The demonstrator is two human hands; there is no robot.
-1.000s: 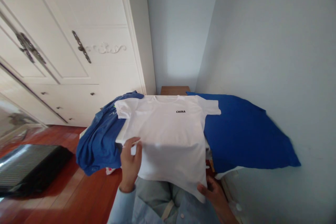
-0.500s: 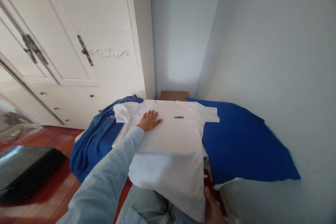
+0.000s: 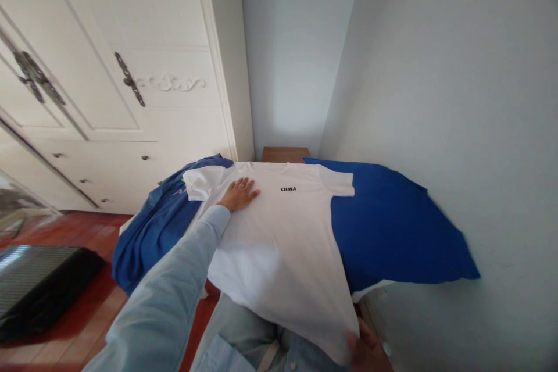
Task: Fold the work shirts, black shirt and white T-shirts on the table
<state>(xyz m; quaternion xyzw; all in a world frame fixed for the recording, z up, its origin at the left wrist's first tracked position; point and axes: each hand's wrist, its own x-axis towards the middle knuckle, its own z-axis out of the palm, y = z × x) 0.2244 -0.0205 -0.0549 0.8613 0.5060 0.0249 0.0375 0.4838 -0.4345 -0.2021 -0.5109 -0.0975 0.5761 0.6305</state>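
A white T-shirt (image 3: 288, 232) with CHINA in black letters lies spread out, its collar at the far side and its hem hanging toward my lap. My left hand (image 3: 239, 193) rests flat on the left chest of the shirt, fingers spread. At the hem's right corner, my right hand (image 3: 368, 349) pinches the fabric and holds it out to the right; it is slightly blurred. Under the shirt, blue cloth shows on both sides: a smooth blue piece (image 3: 392, 221) on the right and a crumpled blue garment (image 3: 152, 232) on the left.
A white wardrobe (image 3: 174, 128) with dark handles stands at the left. Behind the shirt is a brown wooden surface (image 3: 285, 154) near the corner of the pale blue wall (image 3: 436, 70). A striped, black-sided bundle (image 3: 47, 285) sits on the reddish wood floor (image 3: 108, 296).
My right hand has pulled the hem corner outward to the right, so the shirt's right side slants out more. My left hand stays flat on the chest. The view has shifted slightly.
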